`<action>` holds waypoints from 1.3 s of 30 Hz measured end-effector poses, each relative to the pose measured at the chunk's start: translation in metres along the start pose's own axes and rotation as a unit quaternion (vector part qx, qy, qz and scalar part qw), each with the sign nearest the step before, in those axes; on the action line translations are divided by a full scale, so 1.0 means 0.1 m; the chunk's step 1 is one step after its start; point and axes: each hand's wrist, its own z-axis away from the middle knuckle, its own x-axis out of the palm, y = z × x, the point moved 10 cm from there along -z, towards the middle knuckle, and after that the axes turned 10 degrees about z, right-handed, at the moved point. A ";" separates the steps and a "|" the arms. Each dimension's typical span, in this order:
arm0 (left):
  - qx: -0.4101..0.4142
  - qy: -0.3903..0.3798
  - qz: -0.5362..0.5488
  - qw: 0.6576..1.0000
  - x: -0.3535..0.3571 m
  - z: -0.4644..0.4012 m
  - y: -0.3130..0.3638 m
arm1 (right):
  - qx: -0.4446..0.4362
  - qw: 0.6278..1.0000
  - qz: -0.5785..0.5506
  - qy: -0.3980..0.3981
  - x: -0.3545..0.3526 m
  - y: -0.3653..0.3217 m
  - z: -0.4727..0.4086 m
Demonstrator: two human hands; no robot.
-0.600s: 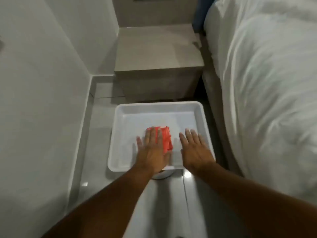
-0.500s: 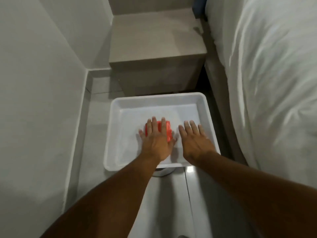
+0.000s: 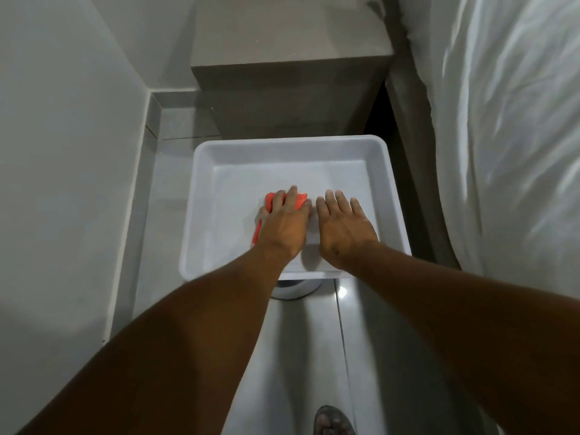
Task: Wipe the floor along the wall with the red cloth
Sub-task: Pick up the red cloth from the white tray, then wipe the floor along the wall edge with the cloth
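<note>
Left hand (image 3: 282, 224) gripping red cloth (image 3: 270, 200), lengthwise near-far

Two hands reach into the scene, the left hand (image 3: 284, 224) and the right hand (image 3: 343, 227), and one sandalled foot (image 3: 333, 421) shows at the near edge. On the floor sits one white tray (image 3: 201, 208), with one red cloth (image 3: 270, 200) in it and one round white thing (image 3: 295, 288) poking out from under its near rim, too hidden to name. Beyond that I count one grey bedside cabinet (image 3: 292, 76) at the far end, one bed with white bedding (image 3: 508, 127) along the right, and one pale wall (image 3: 62, 152) on the left.
</note>
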 end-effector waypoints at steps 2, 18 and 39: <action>-0.006 0.007 0.022 1.000 -0.16 0.16 -0.03 | 0.007 1.000 -0.007 0.005 -0.13 -0.11 0.17; -0.076 0.031 0.056 0.995 -0.47 4.17 -1.25 | -0.091 0.993 -0.052 -0.054 -0.27 -2.87 2.63; -0.157 0.088 -0.054 0.982 3.10 4.88 -3.95 | -0.144 0.988 -0.054 0.027 3.57 -3.81 1.69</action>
